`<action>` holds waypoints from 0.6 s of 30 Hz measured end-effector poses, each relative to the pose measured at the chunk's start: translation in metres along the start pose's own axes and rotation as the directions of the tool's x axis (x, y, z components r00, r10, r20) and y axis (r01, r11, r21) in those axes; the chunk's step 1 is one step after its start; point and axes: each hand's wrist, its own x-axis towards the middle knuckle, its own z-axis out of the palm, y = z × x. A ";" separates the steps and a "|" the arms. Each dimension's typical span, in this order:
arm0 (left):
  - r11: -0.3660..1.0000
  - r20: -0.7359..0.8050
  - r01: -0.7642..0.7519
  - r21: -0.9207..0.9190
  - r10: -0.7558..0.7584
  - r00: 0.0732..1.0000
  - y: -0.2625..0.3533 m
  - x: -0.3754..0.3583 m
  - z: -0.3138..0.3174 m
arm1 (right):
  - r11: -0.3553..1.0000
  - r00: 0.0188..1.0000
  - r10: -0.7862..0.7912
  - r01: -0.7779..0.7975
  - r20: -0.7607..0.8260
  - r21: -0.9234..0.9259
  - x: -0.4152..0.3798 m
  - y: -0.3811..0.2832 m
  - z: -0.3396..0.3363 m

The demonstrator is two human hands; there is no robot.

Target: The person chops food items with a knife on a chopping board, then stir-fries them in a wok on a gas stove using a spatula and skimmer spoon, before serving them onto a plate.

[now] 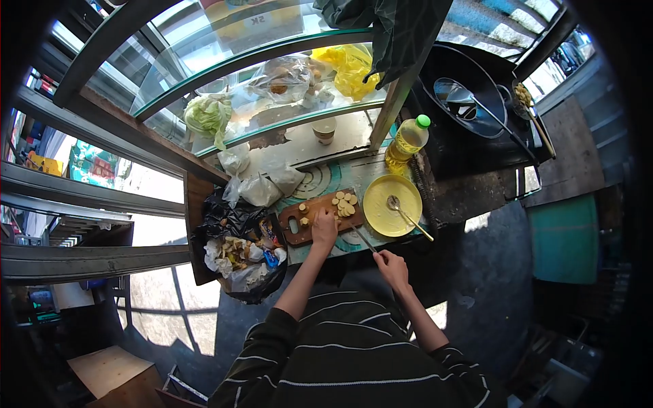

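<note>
On the wooden cutting board (294, 239), my left hand (324, 229) is closed with bent fingers. What it presses on, if anything, is hidden beneath them. My right hand (392, 267) grips a knife (364, 240) by the handle, its blade reaching up and left to the board's right end, near my left fingers. Pale round slices (345, 202) lie grouped at the board's upper right, and a few small pale pieces (303, 221) sit left of my hand. Right of the board is a yellow plate (375, 204) holding a spoon (394, 203).
Left of the board hangs a black bag of waste (235, 262). Filled plastic bags (260, 190) lie behind the board. An oil bottle (407, 144) with a green cap stands behind the plate. A wok (469, 92) is at upper right. Cabbage (207, 119) sits in the glass case.
</note>
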 end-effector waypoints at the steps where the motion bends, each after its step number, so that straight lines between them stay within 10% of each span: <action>1: 0.999 -0.005 -0.006 -0.032 0.005 1.000 -0.002 0.001 0.001 | 1.000 1.000 0.004 -0.004 0.006 0.006 -0.001 0.000 -0.001; 12: 0.945 -0.145 0.056 -0.321 -0.108 0.984 -0.005 -0.002 -0.017 | 1.000 0.999 -0.008 0.007 0.048 0.018 0.004 -0.003 -0.001; 18: 0.937 -0.402 0.090 -0.337 -0.230 0.886 -0.015 -0.036 -0.154 | 0.998 0.997 -0.062 0.061 0.045 0.028 0.017 -0.005 0.004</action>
